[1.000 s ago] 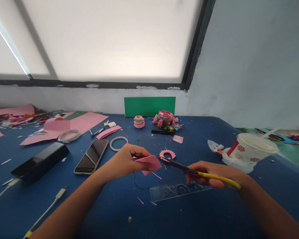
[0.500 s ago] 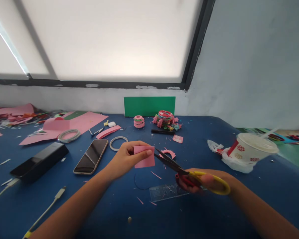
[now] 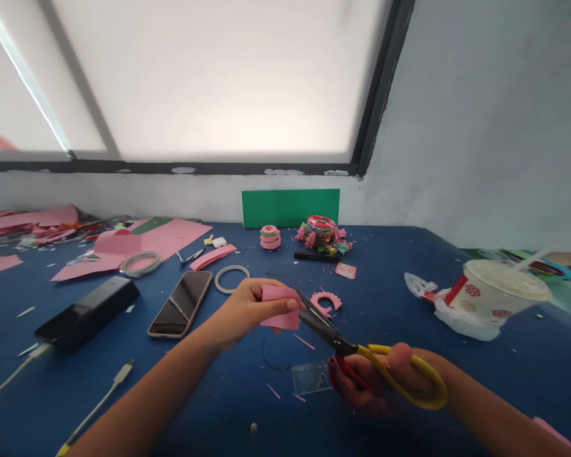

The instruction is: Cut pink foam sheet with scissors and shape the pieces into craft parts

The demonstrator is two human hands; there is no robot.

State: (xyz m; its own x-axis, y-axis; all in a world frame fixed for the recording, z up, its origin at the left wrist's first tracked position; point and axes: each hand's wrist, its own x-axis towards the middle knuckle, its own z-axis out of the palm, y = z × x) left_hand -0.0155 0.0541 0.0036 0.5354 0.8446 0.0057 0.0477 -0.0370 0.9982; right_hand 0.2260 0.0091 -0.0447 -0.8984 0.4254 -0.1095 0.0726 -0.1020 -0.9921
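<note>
While open, scissors point(image 3: 329, 332) near paper point(image 3: 286, 320)

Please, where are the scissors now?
In the head view, the scissors are right of centre, in the right hand, near the pink paper the left hand holds.

2 hands point(image 3: 247, 308) point(image 3: 402, 365), 1 scissors point(image 3: 342, 346), 1 held pink piece point(image 3: 280, 312), 1 pale-edged phone point(image 3: 179, 303), 2 tape rolls point(image 3: 140, 273) point(image 3: 217, 280), 1 cup point(image 3: 485, 298), 1 black pen point(image 3: 316, 257), 2 ring stacks point(image 3: 270, 238) point(image 3: 320, 231), 1 green board point(image 3: 291, 208).

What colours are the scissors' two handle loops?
The upper loop is yellow and the lower loop is red, best seen in the head view.
</note>
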